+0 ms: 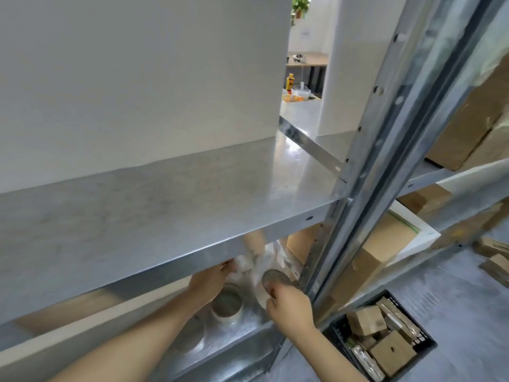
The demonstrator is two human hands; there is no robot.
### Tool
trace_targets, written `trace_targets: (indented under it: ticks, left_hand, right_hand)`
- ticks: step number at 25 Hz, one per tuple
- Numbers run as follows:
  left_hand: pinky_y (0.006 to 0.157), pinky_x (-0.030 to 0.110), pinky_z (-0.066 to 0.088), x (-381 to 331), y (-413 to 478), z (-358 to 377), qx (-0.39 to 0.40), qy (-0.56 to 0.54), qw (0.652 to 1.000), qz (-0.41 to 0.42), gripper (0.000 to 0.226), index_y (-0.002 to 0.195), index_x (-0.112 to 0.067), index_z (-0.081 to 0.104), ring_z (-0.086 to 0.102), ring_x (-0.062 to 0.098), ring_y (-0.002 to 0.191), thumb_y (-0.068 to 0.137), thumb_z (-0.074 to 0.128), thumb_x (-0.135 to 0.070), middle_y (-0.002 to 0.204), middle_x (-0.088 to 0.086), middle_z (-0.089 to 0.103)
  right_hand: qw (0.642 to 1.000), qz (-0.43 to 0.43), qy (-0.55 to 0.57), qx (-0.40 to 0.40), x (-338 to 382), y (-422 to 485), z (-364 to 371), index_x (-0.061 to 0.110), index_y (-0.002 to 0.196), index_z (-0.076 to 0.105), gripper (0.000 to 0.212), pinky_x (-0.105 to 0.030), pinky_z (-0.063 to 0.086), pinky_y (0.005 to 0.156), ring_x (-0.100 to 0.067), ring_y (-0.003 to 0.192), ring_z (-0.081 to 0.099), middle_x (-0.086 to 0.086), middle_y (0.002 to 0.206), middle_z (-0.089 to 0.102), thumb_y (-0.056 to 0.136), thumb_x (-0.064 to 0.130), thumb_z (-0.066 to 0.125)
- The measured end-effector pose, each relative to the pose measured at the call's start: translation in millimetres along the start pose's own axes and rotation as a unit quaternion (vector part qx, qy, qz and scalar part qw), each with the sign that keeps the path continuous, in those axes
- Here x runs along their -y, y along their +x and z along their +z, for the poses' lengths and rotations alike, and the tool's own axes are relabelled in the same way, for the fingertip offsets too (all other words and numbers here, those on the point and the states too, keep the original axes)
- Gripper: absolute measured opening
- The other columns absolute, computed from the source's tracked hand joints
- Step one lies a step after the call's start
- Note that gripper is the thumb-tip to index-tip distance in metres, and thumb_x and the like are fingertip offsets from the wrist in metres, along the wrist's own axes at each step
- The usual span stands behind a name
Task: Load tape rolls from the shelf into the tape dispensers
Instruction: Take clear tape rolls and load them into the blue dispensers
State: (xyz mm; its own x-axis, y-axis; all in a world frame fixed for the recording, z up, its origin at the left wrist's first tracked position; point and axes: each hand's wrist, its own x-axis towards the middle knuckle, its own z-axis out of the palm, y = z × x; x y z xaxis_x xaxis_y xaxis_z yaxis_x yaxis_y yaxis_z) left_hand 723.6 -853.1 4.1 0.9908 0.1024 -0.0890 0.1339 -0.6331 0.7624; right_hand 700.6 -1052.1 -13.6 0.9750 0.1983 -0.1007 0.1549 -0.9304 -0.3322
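Observation:
Both hands reach under a bare metal shelf board (pixel 165 205) onto the lower shelf (pixel 234 334). My right hand (pixel 289 307) grips a white tape roll (pixel 261 289), tilted on edge, fingers at its core. My left hand (pixel 209 282) pinches a crumpled clear plastic bag (pixel 264 260) further back; its fingertips are partly hidden by the shelf edge. Another white tape roll (pixel 227 306) lies flat just under the left hand. A third roll (pixel 190 337) sits beneath my left forearm, mostly hidden. No tape dispenser is in view.
A galvanised upright post (pixel 371 188) stands right of the hands. Cardboard boxes (pixel 380 244) fill the neighbouring rack. A black crate (pixel 424 337) with small cartons sits on the floor at lower right. A white wall panel (pixel 137 78) backs the upper shelf.

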Motion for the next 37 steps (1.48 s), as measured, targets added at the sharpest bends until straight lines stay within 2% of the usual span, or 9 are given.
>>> trace_targets:
  ticks: [5, 10, 13, 15, 18, 22, 25, 29, 37]
  left_hand:
    - [0.070, 0.013, 0.045, 2, -50, -81, -0.071, -0.174, 0.980, -0.061, 0.022, 0.060, -0.013, 0.066, 0.063, -0.006, 0.061, 0.082, 0.068, -0.010, 0.061, -0.015, 0.071]
    - [0.078, 0.024, 0.048, 52, -113, -150, -0.102, -0.154, 0.978, -0.097, 0.033, 0.072, -0.006, 0.069, 0.067, 0.005, 0.077, 0.068, 0.066, -0.038, 0.078, 0.001, 0.074]
    - [0.070, 0.026, 0.041, 92, -147, -178, -0.161, -0.099, 0.968, -0.166, 0.012, 0.079, -0.027, 0.063, 0.060, 0.010, 0.080, 0.088, 0.065, -0.033, 0.079, -0.008, 0.066]
    - [0.061, 0.020, 0.035, 120, -170, -198, -0.143, -0.008, 0.973, -0.180, 0.026, 0.065, -0.032, 0.053, 0.054, 0.008, 0.069, 0.089, 0.054, -0.041, 0.066, -0.013, 0.058]
    - [0.053, 0.016, 0.030, 153, -217, -230, -0.161, -0.005, 0.966, -0.203, 0.032, 0.060, -0.025, 0.051, 0.044, 0.004, 0.057, 0.092, 0.056, -0.027, 0.055, -0.007, 0.053]
    - [0.063, 0.025, 0.032, 190, -305, -276, -0.222, -0.083, 0.953, -0.187, 0.029, 0.080, 0.000, 0.065, 0.046, 0.011, 0.069, 0.082, 0.060, -0.029, 0.073, -0.001, 0.057]
    - [0.063, 0.026, 0.032, 222, -371, -313, -0.244, -0.076, 0.946, -0.199, 0.019, 0.074, -0.015, 0.067, 0.047, 0.007, 0.067, 0.091, 0.061, -0.019, 0.067, -0.010, 0.057]
    - [0.059, 0.024, 0.031, 264, -460, -358, -0.297, -0.056, 0.926, -0.225, 0.040, 0.057, -0.037, 0.061, 0.043, 0.004, 0.059, 0.090, 0.061, -0.015, 0.055, -0.012, 0.052]
    - [0.061, 0.026, 0.028, 329, -614, -423, -0.408, -0.085, 0.852, -0.317, 0.025, 0.069, -0.011, 0.055, 0.039, 0.012, 0.065, 0.092, 0.056, -0.018, 0.069, 0.003, 0.045]
  right_hand:
    - [0.994, -0.041, -0.075, 0.069, 2, 35, 31, 0.025, 0.109, 0.057, 0.024, -0.030, 0.048, 0.076, -0.027, 0.095, 0.066, -0.005, 0.105, 0.070, 0.089, 0.026, 0.043]
    - [0.991, -0.091, -0.093, 0.039, 28, 42, 29, 0.032, 0.099, 0.050, 0.018, -0.027, 0.050, 0.076, -0.015, 0.093, 0.063, 0.008, 0.105, 0.065, 0.087, 0.043, 0.044]
    - [0.985, -0.163, -0.028, 0.039, 99, 38, 16, 0.032, 0.105, 0.050, 0.016, -0.029, 0.052, 0.084, -0.012, 0.096, 0.062, 0.013, 0.110, 0.062, 0.092, 0.041, 0.045]
    - [0.977, -0.212, -0.012, 0.020, 152, 30, 17, 0.032, 0.111, 0.055, 0.021, -0.026, 0.048, 0.088, -0.012, 0.104, 0.062, 0.014, 0.116, 0.063, 0.092, 0.039, 0.049]
    - [0.957, -0.287, -0.006, 0.034, 232, 2, 30, 0.031, 0.109, 0.056, 0.020, -0.025, 0.044, 0.086, -0.010, 0.107, 0.060, 0.015, 0.116, 0.063, 0.090, 0.037, 0.051]
    - [0.931, -0.358, -0.002, 0.076, 339, -59, 59, 0.030, 0.105, 0.056, 0.018, -0.028, 0.043, 0.083, -0.014, 0.105, 0.059, 0.012, 0.112, 0.064, 0.087, 0.034, 0.053]
    - [0.907, -0.412, -0.003, 0.086, 417, -113, 83, 0.029, 0.104, 0.057, 0.020, -0.028, 0.044, 0.078, -0.017, 0.103, 0.060, 0.009, 0.110, 0.065, 0.084, 0.029, 0.053]
    - [0.875, -0.473, 0.004, 0.107, 514, -185, 114, 0.028, 0.102, 0.060, 0.023, -0.027, 0.041, 0.072, -0.019, 0.100, 0.061, 0.009, 0.107, 0.068, 0.081, 0.023, 0.052]
    - [0.805, -0.580, -0.019, 0.126, 664, -293, 166, 0.022, 0.097, 0.063, 0.019, -0.032, 0.051, 0.075, -0.023, 0.094, 0.063, 0.002, 0.102, 0.070, 0.082, 0.023, 0.051]
